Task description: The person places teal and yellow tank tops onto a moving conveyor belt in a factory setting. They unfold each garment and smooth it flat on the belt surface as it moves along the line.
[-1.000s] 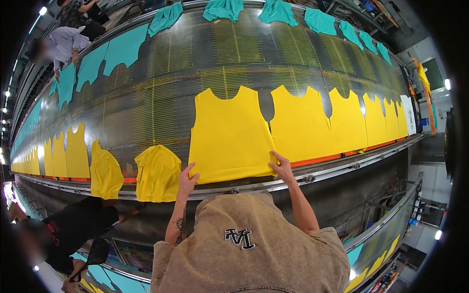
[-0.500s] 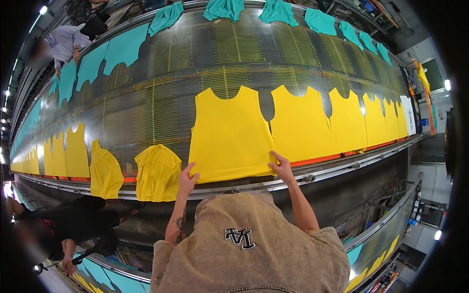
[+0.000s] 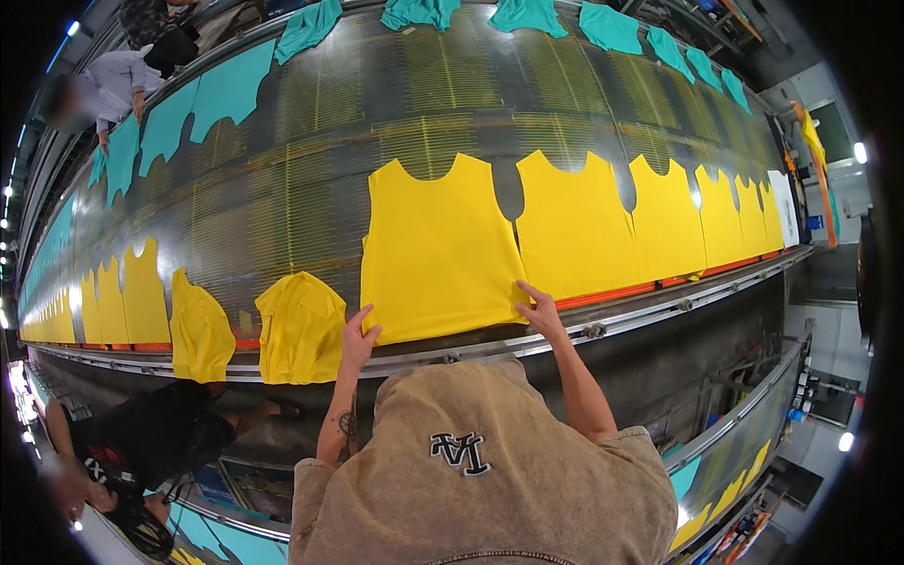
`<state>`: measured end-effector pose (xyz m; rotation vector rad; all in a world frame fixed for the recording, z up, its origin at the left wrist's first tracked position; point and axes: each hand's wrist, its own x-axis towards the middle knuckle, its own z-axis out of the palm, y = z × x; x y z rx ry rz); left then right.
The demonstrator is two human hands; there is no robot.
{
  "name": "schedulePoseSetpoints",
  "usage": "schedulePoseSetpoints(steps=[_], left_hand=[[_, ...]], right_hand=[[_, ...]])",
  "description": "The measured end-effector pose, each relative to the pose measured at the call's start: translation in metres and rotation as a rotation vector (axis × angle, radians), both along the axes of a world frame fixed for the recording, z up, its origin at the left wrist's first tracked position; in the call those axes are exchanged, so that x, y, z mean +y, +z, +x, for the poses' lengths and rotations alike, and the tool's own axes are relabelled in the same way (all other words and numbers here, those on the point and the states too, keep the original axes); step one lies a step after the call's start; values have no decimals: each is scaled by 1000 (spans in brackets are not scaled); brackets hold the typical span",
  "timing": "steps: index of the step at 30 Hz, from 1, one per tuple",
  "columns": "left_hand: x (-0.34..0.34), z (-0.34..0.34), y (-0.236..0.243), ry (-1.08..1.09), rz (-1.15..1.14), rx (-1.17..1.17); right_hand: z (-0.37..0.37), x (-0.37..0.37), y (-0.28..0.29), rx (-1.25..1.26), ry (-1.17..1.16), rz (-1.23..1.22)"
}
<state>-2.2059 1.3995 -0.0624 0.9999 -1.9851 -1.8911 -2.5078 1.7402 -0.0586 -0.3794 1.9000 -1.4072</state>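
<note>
A yellow shirt panel [image 3: 435, 250] with a scooped neckline lies spread on the long dark table [image 3: 325, 221] in front of me. My left hand [image 3: 359, 340] pinches its near left corner, thumb and fingers closed on the cloth. At the near right corner, my right hand [image 3: 540, 311] grips the same panel between thumb and fingers. The panel's near edge hangs between my hands, by the table's metal rail [image 3: 617, 330]. To its right lies a matching yellow panel [image 3: 576, 221], flat. A bunched yellow fabric piece [image 3: 299, 325] drapes over the rail on the left.
Another crumpled yellow piece [image 3: 200, 330] hangs farther left, near a co-worker in black [image 3: 155, 433]. Across the table a person in a pale shirt [image 3: 118, 80] handles turquoise panels [image 3: 231, 94]. Bunched turquoise pieces [image 3: 527, 17] line the far edge.
The fold along the panel's near edge has smoothed out, with both hands still on its corners. The view has shifted slightly. The co-worker at lower left has changed posture.
</note>
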Motion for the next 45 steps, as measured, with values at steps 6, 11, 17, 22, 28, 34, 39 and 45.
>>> schedulePoseSetpoints(steps=[6,11,17,22,28,34,39,45], left_hand=[[-2,-1,-5,-22,-140,-17],[-2,1,-5,-25,-51,-131],[-2,3,-11,-32,-62,-190],[-1,6,-13,-30,-47,-194],[2,10,-14,13,-33,-147],[2,13,-11,-38,-272,-236],[-6,4,12,-15,-535,-382],[-65,-77,10,31,-629,-420]], right_hand=[[3,0,-12,31,-40,-28],[5,6,-12,173,11,180],[7,9,-11,118,-29,234],[10,11,-5,250,-19,186],[12,13,-4,348,-21,256],[14,14,-8,435,-3,343],[-9,13,6,475,74,537],[-90,-43,4,550,-66,377]])
